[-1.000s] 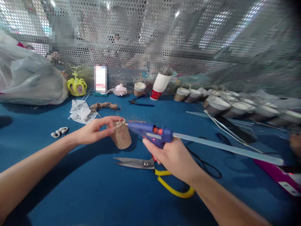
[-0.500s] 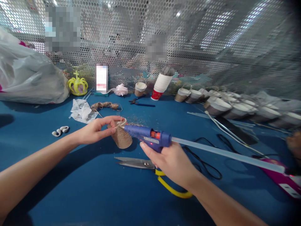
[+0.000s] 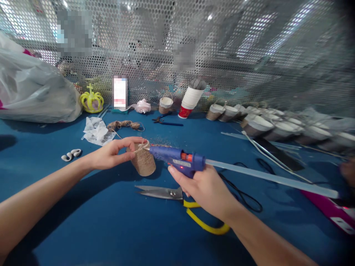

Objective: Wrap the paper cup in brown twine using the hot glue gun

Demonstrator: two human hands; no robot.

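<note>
My left hand (image 3: 118, 152) is closed on the rim of a small cup wrapped in brown twine (image 3: 144, 162), which is tilted above the blue table. A loop of pale twine (image 3: 142, 147) shows at its rim, by my fingertips. My right hand (image 3: 203, 186) grips a blue hot glue gun (image 3: 180, 160) with a red light on its side. A long translucent glue stick (image 3: 266, 177) runs out of its back. The gun's nozzle is at the cup's rim; whether it touches cannot be told. Scissors with yellow handles (image 3: 163, 193) lie under my right hand.
Behind stand a red-and-white cup stack (image 3: 191, 98), a twine-wrapped cup (image 3: 165, 105) and pliers (image 3: 169, 122). Several wrapped cups (image 3: 257, 125) line the right. A twine bundle (image 3: 124, 125), crumpled white cloth (image 3: 97, 131) and plastic bag (image 3: 39, 85) are left. Another person's hand (image 3: 348, 170) appears far right.
The glue gun has shifted slightly right and down, its nozzle drawing back a little from the twine. My left hand and the cup have barely moved.
</note>
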